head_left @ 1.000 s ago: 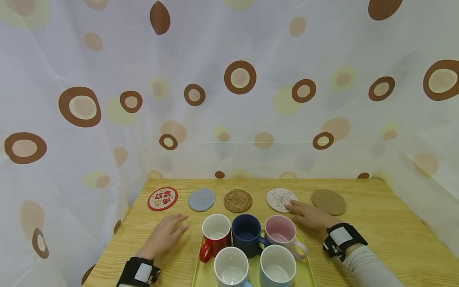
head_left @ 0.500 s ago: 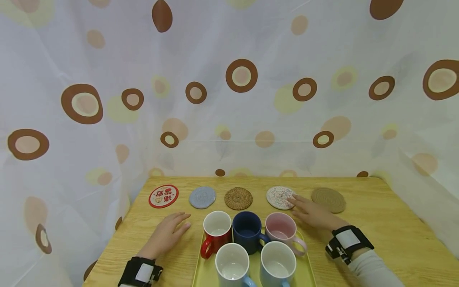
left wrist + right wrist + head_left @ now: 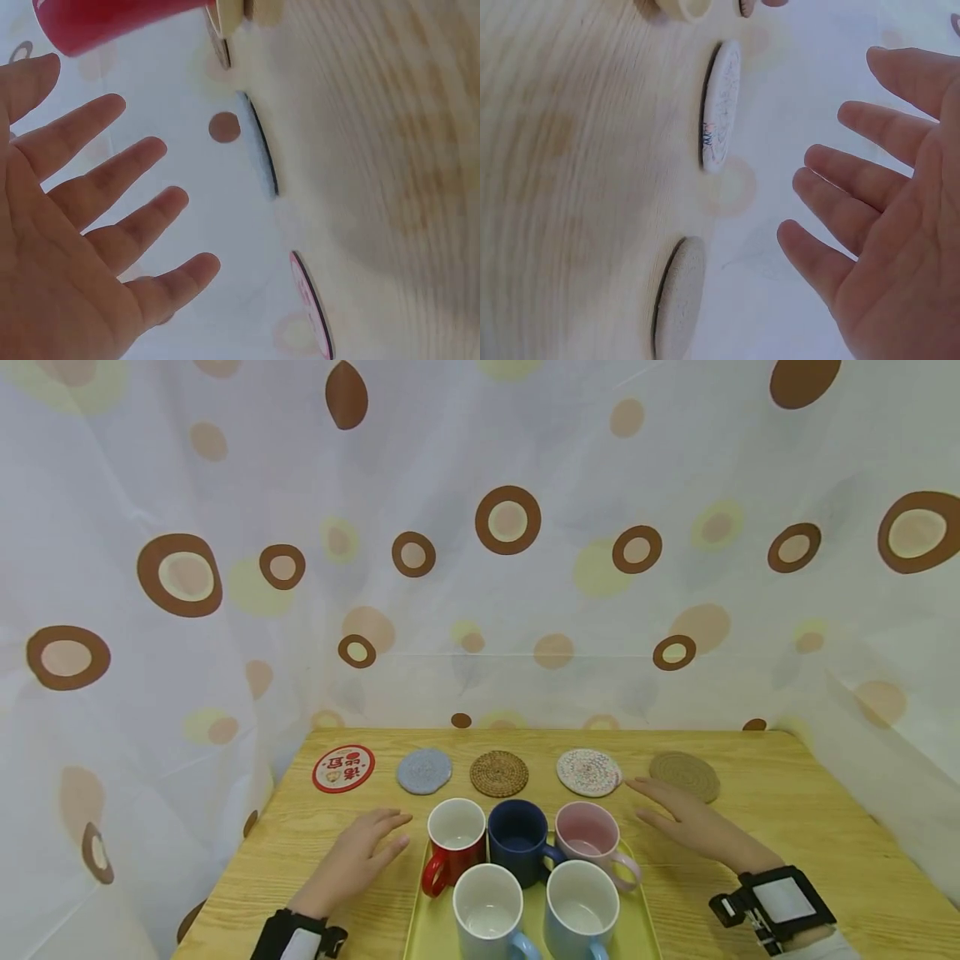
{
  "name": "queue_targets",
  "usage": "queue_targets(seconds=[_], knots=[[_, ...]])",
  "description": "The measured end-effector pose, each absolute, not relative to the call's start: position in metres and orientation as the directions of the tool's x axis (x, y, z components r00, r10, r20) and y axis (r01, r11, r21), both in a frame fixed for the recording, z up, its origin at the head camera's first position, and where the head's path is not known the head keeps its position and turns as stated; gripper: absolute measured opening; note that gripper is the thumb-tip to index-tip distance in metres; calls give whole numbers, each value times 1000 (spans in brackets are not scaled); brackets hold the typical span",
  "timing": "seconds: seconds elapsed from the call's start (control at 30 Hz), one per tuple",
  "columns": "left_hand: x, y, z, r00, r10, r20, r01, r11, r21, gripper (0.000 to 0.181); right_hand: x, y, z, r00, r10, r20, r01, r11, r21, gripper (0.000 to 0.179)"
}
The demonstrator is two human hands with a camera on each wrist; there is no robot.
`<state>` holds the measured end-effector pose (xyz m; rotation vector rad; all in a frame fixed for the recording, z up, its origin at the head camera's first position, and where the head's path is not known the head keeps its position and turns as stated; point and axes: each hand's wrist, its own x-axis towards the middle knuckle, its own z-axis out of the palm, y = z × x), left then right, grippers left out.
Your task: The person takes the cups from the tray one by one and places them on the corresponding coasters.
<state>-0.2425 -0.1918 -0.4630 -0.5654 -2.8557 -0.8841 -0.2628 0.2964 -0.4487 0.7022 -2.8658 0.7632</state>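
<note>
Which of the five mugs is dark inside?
The navy mug, middle of the far row on the tray; the pink mug is pink inside, the other three white.

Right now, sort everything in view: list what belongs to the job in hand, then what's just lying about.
Likely the job's, being nearest the left hand and right hand:
five mugs
tray under them
five coasters

Probably just surroundings or worn gear:
table
curtain
wrist straps
</note>
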Motion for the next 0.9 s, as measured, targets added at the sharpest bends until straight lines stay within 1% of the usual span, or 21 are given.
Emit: queue_targets(seconds=[0.2, 0.37, 0.47, 0.57, 0.7, 0.9], knots=[[-230, -184, -466, -909, 372, 187, 404, 676, 616, 39, -239, 298, -446, -905, -366, 218, -426, 760, -490, 45], [-222, -180, -466, -882, 416, 222, 453, 618, 643, 35, -224, 298, -444, -905, -343, 251, -424, 772, -474, 44], [-218, -178, -466, -872, 436, 222, 462, 586, 665, 33, -215, 296, -443, -904, -338, 263, -427, 759, -491, 44], [-216, -176, -467, -875, 448, 183, 436, 569, 697, 34, -207, 293, -444, -908, -327, 262, -418, 757, -502, 43], [-215, -173, -468, -886, 443, 134, 391, 562, 729, 36, -198, 288, -448, -905, -323, 279, -422, 774, -473, 42], [-213, -166, -475, -881, 446, 157, 398, 521, 755, 31, -187, 281, -456, -894, -323, 311, -441, 763, -473, 36]])
